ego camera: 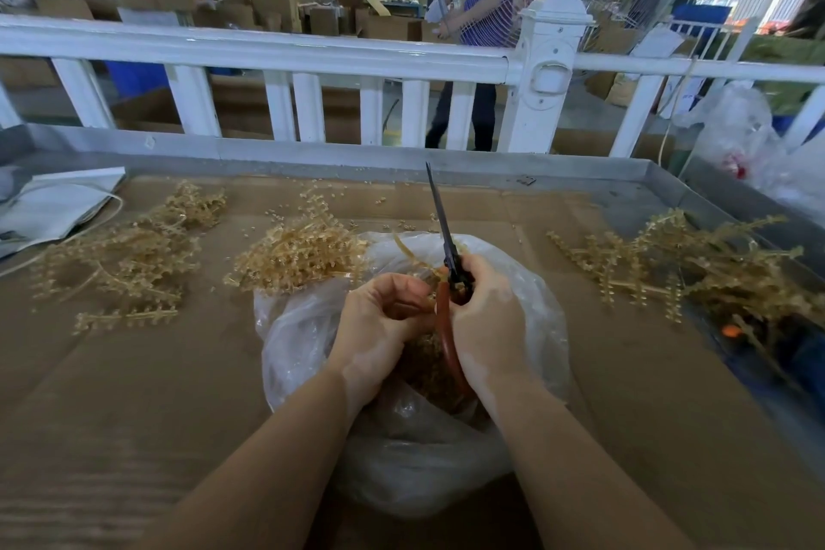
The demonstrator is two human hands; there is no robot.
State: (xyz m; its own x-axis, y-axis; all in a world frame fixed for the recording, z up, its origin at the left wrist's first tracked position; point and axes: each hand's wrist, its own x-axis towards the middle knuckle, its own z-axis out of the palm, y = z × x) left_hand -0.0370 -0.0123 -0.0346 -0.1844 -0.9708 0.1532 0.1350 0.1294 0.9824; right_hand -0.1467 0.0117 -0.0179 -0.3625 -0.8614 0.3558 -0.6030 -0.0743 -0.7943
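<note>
While scissors (450, 268) trim a beige sprig (405, 248) over the plastic bag (308, 326): head view, frame centre, work judged partway.
Item detail: right hand (486, 317), fingers curled round the orange handles, blades together and pointing up-frame; left hand (379, 319), fingers pinching the sprig just beside the blades. Inside the bag lie cut bits (428, 364), so some trimming looks done. Three sprig piles lie on the tabletop (134, 393), at left (120, 259), centre (299, 255) and right (696, 268); which are finished cannot be told.

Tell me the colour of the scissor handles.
Reddish-brown, on the scissors gripped by the right hand; the head view shows it.
</note>
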